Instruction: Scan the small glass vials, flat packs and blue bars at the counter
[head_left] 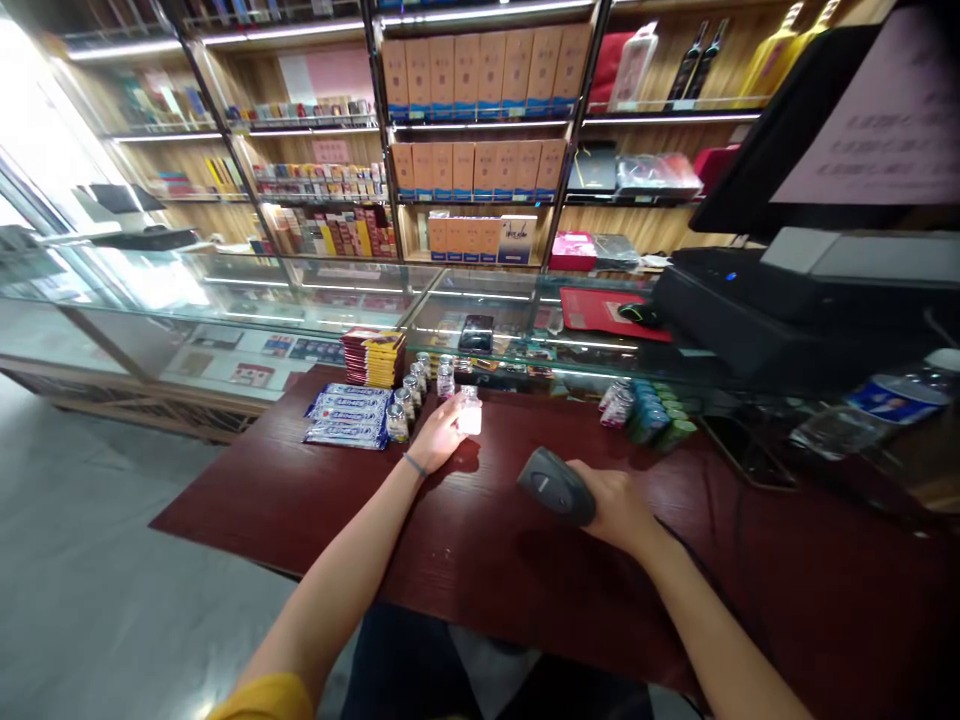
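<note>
Scanning step: a small, clear, rounded jar (470, 416) glows under the light of a dark grey plastic handheld scanner (556, 487).
The left hand (437, 436) has its fingers closed on the jar, upright over the glossy dark-red wooden counter (465, 560), near the short rows of similar silvery-topped jars (406, 402) and the flat blue-and-white packets (349, 417). The right hand (619, 508) is wrapped around the scanner's handle, its head turned toward the jar. The next move seems to call for a steady left hand and the label square to the beam; glare washes the jar out, so I cannot tell which way the label faces.
</note>
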